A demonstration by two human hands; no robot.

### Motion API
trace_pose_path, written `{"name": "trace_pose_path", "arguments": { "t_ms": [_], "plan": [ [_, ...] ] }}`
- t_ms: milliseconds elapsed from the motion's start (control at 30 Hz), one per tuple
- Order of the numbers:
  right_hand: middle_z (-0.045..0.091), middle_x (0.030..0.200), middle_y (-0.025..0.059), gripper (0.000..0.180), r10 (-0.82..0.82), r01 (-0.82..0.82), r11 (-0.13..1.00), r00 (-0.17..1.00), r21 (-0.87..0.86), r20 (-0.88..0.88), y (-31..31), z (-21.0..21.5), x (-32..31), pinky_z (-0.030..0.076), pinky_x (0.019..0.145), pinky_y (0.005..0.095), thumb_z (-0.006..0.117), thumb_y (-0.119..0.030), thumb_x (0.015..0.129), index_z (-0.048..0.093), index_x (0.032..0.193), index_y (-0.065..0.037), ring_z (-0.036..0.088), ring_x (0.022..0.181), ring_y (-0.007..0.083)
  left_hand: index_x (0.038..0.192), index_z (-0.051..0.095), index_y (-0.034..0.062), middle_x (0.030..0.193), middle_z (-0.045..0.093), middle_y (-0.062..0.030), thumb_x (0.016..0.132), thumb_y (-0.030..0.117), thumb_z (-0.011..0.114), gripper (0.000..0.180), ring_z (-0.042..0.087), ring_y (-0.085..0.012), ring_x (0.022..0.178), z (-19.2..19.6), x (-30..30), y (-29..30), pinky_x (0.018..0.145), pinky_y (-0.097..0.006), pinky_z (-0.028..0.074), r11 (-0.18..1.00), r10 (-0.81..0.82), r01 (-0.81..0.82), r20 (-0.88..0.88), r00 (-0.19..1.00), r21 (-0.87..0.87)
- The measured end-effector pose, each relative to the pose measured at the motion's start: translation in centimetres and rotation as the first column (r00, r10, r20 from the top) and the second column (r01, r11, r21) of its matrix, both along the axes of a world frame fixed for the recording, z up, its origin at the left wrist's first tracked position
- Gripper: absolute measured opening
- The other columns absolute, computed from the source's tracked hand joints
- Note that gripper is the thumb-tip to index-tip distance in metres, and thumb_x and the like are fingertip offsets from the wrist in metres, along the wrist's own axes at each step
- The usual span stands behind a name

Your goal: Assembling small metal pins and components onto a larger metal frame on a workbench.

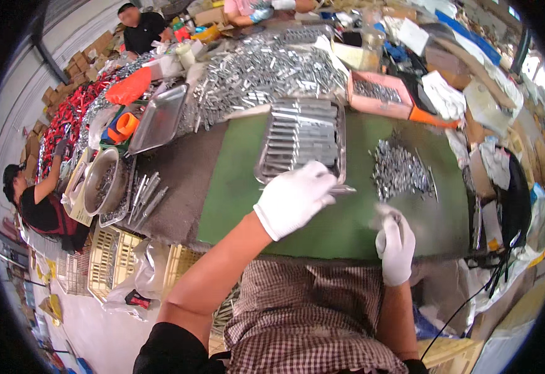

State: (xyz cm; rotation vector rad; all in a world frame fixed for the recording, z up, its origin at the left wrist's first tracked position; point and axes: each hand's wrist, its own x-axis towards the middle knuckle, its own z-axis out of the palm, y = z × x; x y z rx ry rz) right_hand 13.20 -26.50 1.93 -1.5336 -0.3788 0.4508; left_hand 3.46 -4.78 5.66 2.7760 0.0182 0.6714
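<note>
My left hand (297, 198), in a white glove, is closed round a slim metal rod (346, 189) whose end sticks out to the right. It is at the near edge of a metal tray (341, 140), where similar silver rods (300, 140) lie side by side in a stack. My right hand (397, 246), also gloved in white, is over the near right of the green mat (235, 199). Its fingers are curled together and slightly blurred; whatever they hold does not show. Just beyond it is a pile of small metal parts (400, 169).
A large heap of metal pieces (266, 71) covers the back. A pink bin (381, 93) stands at back right. On the left are a tilted empty-looking tray (160, 118), a round bowl (103, 181) and loose rods (145, 199). A person (42, 199) works at far left.
</note>
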Motion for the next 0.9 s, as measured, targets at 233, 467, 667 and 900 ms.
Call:
{"name": "trace_pose_path", "arguments": {
  "t_ms": [233, 467, 667, 900],
  "plan": [
    [0.067, 0.079, 0.0042, 0.029, 0.107, -0.109, 0.994, 0.967, 0.002, -0.232, -1.2, 2.3, -0.1, 0.030, 0.046, 0.0193, 0.053, -0.018, 0.099, 0.064, 0.114, 0.005, 0.038, 0.050, 0.0010, 0.099, 0.060, 0.0092, 0.084, 0.057, -0.0068, 0.078, 0.024, 0.073, 0.028, 0.060, -0.0266, 0.078, -0.2, 0.2, -4.5, 0.070, -0.039, 0.049, 0.980, -0.197, 0.196, -0.044, 0.979, -0.024],
    [0.065, 0.075, 0.0009, 0.013, 0.070, -0.083, 0.984, 0.994, -0.160, -0.087, -2.4, 1.3, 0.6, 0.037, 0.053, 0.0204, 0.057, -0.009, 0.094, 0.065, 0.099, 0.000, 0.046, 0.058, 0.0027, 0.101, 0.061, 0.0094, 0.083, 0.058, -0.0075, 0.081, 0.027, 0.070, 0.028, 0.061, -0.0267, 0.079, 0.0, 0.6, -5.5, 0.070, -0.038, 0.050, 0.984, -0.176, 0.178, -0.128, 0.976, 0.007],
    [0.063, 0.081, -0.0012, 0.009, 0.032, -0.013, 0.991, 0.990, -0.136, 0.141, -3.0, 0.9, 0.9, 0.041, 0.064, 0.0205, 0.062, -0.002, 0.088, 0.065, 0.097, -0.002, 0.049, 0.069, 0.0044, 0.113, 0.062, 0.0096, 0.082, 0.058, -0.0078, 0.084, 0.028, 0.069, 0.035, 0.062, -0.0266, 0.077, -0.5, 0.5, -5.5, 0.070, -0.037, 0.051, 0.981, -0.167, 0.155, -0.099, 0.981, -0.113],
    [0.059, 0.084, -0.0061, 0.014, 0.047, -0.019, 0.986, 0.985, -0.164, 0.167, -3.3, 0.7, 1.5, 0.037, 0.063, 0.0206, 0.065, 0.001, 0.084, 0.066, 0.096, -0.005, 0.041, 0.068, 0.0032, 0.130, 0.058, 0.0134, 0.080, 0.057, -0.0074, 0.081, 0.023, 0.071, 0.052, 0.062, -0.0255, 0.072, -0.7, 0.9, -5.7, 0.065, -0.037, 0.050, 0.980, -0.180, 0.167, -0.118, 0.977, -0.108]
  ]
}}
